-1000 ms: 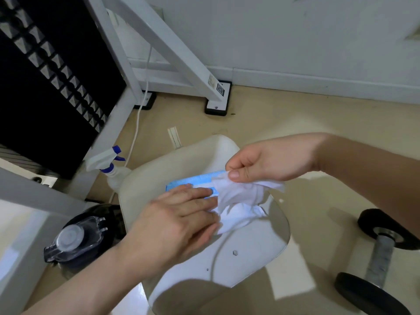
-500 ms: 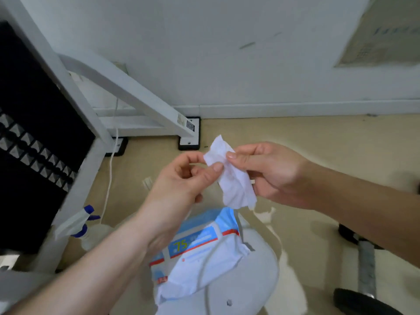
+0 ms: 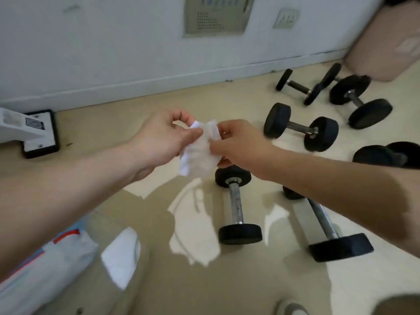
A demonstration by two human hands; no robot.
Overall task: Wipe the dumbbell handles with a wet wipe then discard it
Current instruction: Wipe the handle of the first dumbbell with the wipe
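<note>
A crumpled white wet wipe hangs in the air between my hands. My left hand pinches its upper left edge. My right hand pinches its right side. Several black dumbbells lie on the beige floor. The nearest dumbbell lies just below the wipe, its steel handle bare. A second dumbbell lies to its right, partly hidden by my right forearm. Another dumbbell rests right of my right hand.
More dumbbells sit at the back right near a tan cushion. The blue-and-white wipes pack lies on a white seat at the lower left. A white frame foot stands by the wall.
The wipe came out of the pack into both hands. The view has swung right, away from the seat and spray bottle, so the dumbbells now show beneath my hands.
</note>
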